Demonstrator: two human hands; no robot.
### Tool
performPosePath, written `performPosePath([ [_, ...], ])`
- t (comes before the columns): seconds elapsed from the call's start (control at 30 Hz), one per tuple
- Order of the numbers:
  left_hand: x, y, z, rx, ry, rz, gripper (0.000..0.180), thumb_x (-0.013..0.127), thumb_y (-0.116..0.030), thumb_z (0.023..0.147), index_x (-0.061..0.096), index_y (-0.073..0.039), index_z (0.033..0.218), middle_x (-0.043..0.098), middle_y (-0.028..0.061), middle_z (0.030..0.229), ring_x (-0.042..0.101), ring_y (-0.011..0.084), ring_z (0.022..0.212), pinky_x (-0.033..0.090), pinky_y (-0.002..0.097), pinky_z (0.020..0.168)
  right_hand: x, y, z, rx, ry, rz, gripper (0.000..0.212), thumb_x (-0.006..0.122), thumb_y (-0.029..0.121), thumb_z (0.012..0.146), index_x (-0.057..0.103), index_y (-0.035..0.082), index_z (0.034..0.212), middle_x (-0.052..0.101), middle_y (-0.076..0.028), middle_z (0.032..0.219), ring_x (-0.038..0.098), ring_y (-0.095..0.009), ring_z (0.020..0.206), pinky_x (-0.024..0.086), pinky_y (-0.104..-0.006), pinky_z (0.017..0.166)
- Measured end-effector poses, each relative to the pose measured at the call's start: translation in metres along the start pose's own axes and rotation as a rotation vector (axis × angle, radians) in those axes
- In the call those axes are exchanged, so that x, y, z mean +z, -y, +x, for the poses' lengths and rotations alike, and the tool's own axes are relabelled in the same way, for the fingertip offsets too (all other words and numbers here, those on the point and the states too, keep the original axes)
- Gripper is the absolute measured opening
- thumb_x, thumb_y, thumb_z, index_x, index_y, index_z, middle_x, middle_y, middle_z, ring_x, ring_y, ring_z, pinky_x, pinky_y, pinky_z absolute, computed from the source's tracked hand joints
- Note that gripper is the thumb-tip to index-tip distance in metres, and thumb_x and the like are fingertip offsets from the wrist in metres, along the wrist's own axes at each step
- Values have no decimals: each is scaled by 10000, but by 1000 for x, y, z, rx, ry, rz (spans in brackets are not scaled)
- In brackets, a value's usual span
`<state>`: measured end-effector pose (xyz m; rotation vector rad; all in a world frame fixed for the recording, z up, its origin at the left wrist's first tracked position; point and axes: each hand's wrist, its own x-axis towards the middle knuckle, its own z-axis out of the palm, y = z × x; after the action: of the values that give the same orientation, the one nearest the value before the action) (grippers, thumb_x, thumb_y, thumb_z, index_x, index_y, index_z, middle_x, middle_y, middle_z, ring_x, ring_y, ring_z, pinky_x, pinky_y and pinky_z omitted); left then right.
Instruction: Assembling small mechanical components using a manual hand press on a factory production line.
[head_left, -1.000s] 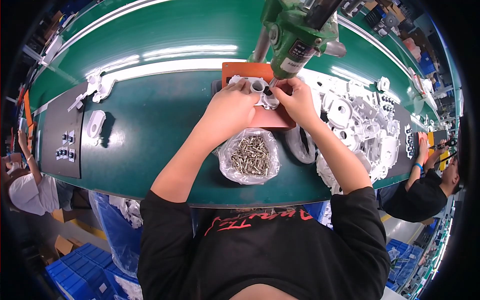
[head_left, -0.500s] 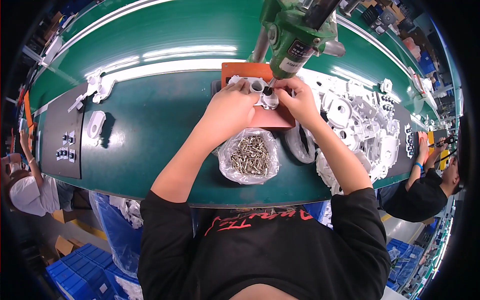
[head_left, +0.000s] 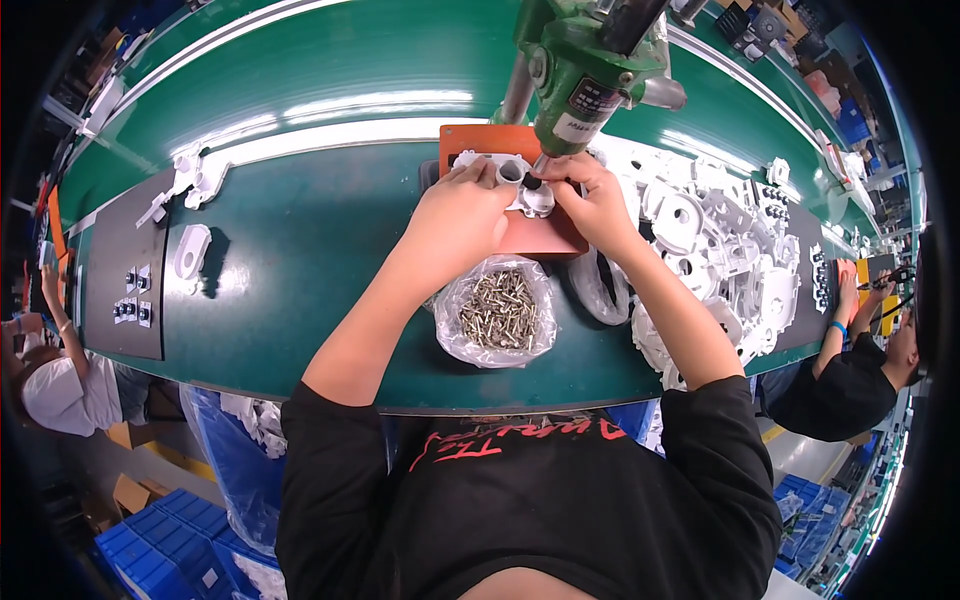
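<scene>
Seemingly mid-job, the left hand (head_left: pixel 462 215) presses down and the right hand (head_left: pixel 592 200) pinches the white plastic housing (head_left: pixel 520 185) on the orange fixture plate (head_left: pixel 480 140) under the green screwdriver (head_left: pixel 590 60), with many white housings (head_left: pixel 720 240) and bagged screws (head_left: pixel 498 312) still waiting.

Glossy green conveyor belt (head_left: pixel 300 250), blue crates (head_left: pixel 150 550) on floor below.

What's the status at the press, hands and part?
Left hand steadies white plastic part on orange plate. Right hand pinches it under green driver. Bag of screws near, nothing blocking.
</scene>
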<state>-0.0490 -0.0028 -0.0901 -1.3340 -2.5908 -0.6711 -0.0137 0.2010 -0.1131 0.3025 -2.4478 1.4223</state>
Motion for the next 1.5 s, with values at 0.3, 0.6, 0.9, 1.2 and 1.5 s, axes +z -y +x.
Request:
performPosePath([
  [0.3,2,1,-1,-7,-4,14,211,547,-95,738,629,1,906,594,246,1109,555,333,1099,440,401,953,2,7,4,10,8,-117,158,490,-35,750,622,-56,835,633,-139,916,601,-223,892,458,-302,828],
  [0.6,3,2,-1,7,-24,23,207,550,-97,732,627,-1,898,596,249,1100,561,336,1088,447,402,944,3,7,3,-34,-8,-136,144,488,-25,753,602,-56,835,639,-138,911,599,-237,892,454,-322,840],
  [0.9,3,1,-1,9,-36,20,205,551,-99,730,625,-2,895,598,248,1093,561,340,1085,455,402,933,3,3,2,-55,-11,-163,135,495,-19,757,596,-54,840,631,-136,910,588,-245,889,449,-324,832],
  [1.2,4,1,-1,7,-46,15,231,550,-95,727,628,-3,924,593,251,1105,560,337,1089,460,398,927,3,3,2,-61,-12,-160,124,498,-13,764,586,-49,843,630,-137,909,588,-249,883,452,-329,827],
  [1.5,6,2,-2,10,-60,20,234,550,-94,727,627,-8,930,591,257,1102,573,345,1063,478,400,899,4,2,2,-61,-12,-153,114,497,-27,767,584,-52,838,621,-136,913,588,-241,880,451,-321,824],
])
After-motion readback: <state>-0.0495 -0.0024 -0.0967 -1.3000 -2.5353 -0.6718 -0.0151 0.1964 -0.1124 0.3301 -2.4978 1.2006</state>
